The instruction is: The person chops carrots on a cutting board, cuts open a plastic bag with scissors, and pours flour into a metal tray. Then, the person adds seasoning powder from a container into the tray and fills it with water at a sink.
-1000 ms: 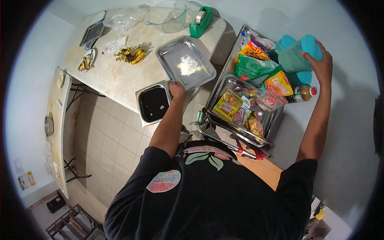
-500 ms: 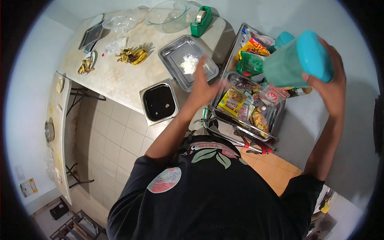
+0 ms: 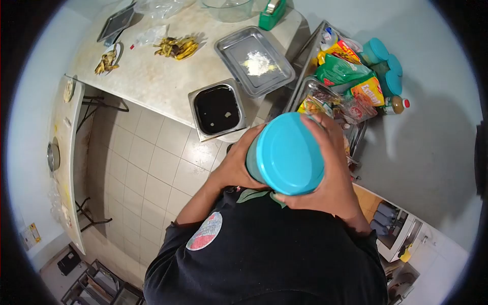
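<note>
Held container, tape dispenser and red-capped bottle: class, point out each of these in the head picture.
Held container (image 3: 291,152): head view, on its turquoise lid.
Tape dispenser (image 3: 269,20): head view, on its green body.
Red-capped bottle (image 3: 394,105): head view, on its side.

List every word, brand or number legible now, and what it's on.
"Extra", apparently, on the orange-and-yellow packet; the rest is unclear.
Too small or blurred: print on the red-and-yellow packet, green bag, clear bag, shirt patch and wall notice.
None visible: turquoise-lidded jar.
</note>
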{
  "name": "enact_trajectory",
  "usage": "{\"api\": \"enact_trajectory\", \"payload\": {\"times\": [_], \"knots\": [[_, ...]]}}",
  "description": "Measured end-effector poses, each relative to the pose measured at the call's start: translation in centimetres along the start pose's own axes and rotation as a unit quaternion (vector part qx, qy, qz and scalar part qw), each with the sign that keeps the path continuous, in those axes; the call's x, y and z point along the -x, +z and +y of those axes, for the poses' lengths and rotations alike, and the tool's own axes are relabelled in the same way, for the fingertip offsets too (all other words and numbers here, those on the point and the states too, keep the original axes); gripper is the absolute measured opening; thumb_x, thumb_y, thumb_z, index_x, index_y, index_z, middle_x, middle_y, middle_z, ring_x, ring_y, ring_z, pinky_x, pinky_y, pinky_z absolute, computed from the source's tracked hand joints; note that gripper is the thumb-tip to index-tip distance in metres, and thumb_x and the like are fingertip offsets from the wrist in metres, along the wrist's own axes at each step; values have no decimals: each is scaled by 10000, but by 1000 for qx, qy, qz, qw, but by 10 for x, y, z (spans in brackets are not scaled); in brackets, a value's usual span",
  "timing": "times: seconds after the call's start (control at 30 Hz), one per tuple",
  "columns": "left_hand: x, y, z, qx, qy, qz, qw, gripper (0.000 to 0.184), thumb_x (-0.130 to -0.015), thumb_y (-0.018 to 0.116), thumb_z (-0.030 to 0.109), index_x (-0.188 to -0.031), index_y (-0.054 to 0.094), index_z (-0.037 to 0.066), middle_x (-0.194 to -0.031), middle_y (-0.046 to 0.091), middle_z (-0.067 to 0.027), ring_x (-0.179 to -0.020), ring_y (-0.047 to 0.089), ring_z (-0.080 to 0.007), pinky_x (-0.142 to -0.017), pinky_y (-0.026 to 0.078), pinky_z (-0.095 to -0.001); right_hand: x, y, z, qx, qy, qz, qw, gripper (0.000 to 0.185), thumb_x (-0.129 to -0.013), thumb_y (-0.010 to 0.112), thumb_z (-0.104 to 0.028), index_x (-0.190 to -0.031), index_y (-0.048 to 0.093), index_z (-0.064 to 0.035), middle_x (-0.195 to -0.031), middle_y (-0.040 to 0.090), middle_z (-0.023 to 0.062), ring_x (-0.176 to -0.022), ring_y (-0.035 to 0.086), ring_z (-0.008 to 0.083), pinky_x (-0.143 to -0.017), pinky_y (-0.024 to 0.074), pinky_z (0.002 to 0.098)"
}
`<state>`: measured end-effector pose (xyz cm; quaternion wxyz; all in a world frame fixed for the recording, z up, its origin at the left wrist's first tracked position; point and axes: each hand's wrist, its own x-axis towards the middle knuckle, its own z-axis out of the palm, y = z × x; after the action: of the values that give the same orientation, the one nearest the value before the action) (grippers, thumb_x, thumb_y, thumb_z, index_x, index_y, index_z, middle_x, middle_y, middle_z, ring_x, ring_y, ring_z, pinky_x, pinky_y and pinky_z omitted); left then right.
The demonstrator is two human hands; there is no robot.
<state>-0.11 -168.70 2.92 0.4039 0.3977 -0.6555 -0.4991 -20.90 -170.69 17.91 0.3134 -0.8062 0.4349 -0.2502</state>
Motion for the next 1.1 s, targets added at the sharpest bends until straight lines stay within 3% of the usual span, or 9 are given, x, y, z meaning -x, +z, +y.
{"api": "enact_trajectory", "payload": {"times": [0.13,0.23,0.4,0.5,0.7,0.73,0.9,0.97,1.1], "knots": [[29,-26,-13,12,15,5,1000,1195,-467,908,366,-1428,255,89,-1372,421,-213,-1258,434,-405,-1050,349,-474,-11,17,-28,28,0,-79,996,1173,-510,879,-449,-1457,271,-121,-1347,265,291,-1254,327,469,-1012,330,547],[45,-41,-11,7,7,5,1000,1191,-466,904,362,-1424,257,75,-1370,423,-217,-1253,438,-407,-1049,354,-465,-21,32,-55,91,-3,-108,990,1172,-513,876,-446,-1462,266,-131,-1343,260,290,-1241,332,485,-998,342,550],[54,-66,-10,-8,-35,-59,998,1140,-469,896,347,-1390,296,48,-1338,451,-206,-1217,485,-372,-1015,397,-433,-22,60,-63,59,-36,-82,994,978,-539,848,-294,-1410,403,-283,-1331,278,269,-1158,395,468,-966,381,515],[59,-75,-15,19,-18,-88,996,1118,-467,897,349,-1371,319,37,-1320,461,-200,-1203,497,-359,-999,410,-427,-22,62,-69,59,-62,-124,989,981,-472,878,-272,-1366,480,-207,-1354,305,249,-1235,373,436,-1011,359,481],[55,-95,8,-55,116,-80,989,1121,-466,899,365,-1372,328,35,-1332,427,-217,-1217,468,-382,-1013,394,-434,-60,37,-65,40,-241,-307,920,879,-489,878,-275,-1301,543,-250,-1390,307,239,-1268,357,435,-1064,325,484],[54,-97,7,-71,127,-71,987,1142,-459,899,377,-1380,320,27,-1344,411,-225,-1239,438,-397,-1030,372,-442,-63,27,-73,115,-254,-327,903,956,-521,874,-301,-1375,452,-221,-1440,233,260,-1297,315,462,-1078,311,499],[51,-89,22,-61,85,-65,992,1151,-446,898,371,-1383,329,18,-1344,409,-217,-1242,430,-385,-1033,363,-445,-36,31,-104,242,-23,-279,929,1176,-557,863,-327,-1485,164,-148,-1432,181,285,-1252,335,506,-1032,350,535],[49,-81,23,-17,39,-67,997,1151,-441,897,367,-1383,334,23,-1331,419,-211,-1234,437,-376,-1026,367,-445,-36,29,-99,237,-9,-289,927,1165,-559,862,-325,-1481,174,-145,-1398,222,284,-1220,368,500,-1001,379,538],[45,-76,34,-62,55,-47,995,1142,-429,905,356,-1376,347,44,-1321,439,-188,-1228,452,-350,-1018,372,-437,-41,19,-73,190,-126,-251,941,1104,-532,868,-273,-1447,272,-116,-1318,317,236,-1167,437,443,-935,440,492]]}}
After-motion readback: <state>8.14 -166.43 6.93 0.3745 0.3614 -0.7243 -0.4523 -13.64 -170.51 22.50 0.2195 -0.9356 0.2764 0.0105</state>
